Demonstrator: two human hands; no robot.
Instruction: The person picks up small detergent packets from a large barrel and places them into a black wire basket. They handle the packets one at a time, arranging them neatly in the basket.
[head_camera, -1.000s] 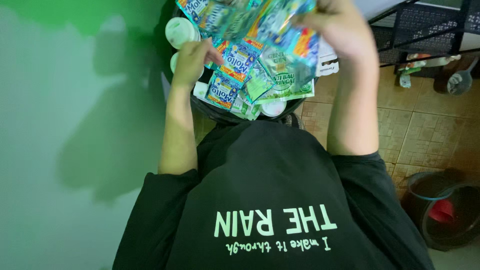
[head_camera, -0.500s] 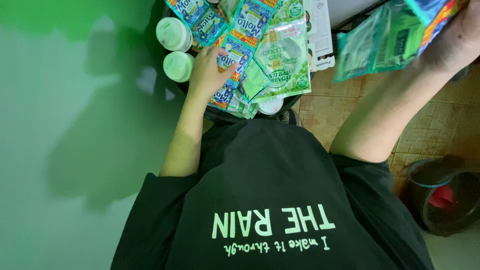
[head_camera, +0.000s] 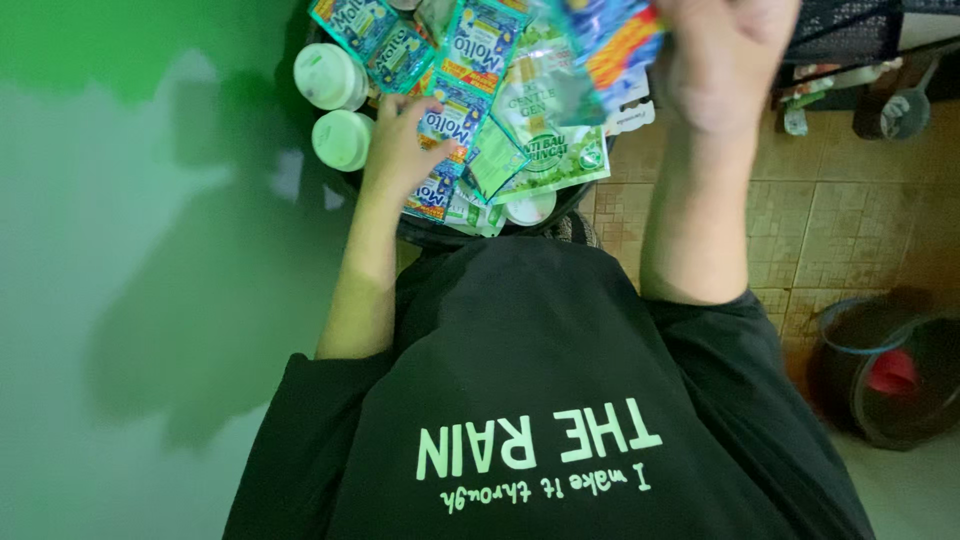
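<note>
Near, the left hand (head_camera: 400, 140) lies flat with fingers curled on blue sachets (head_camera: 470, 60) piled in a dark tub (head_camera: 440, 232). Above, the right hand (head_camera: 725, 60) pinches a bright packet (head_camera: 610, 35). Most sachets remain heaped unsorted, two white jars (head_camera: 335, 105) just left.

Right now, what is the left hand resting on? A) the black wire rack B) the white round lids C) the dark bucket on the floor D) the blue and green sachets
D: the left hand lies on the pile of flat blue and green sachets, beside but apart from the white round lids.
</note>
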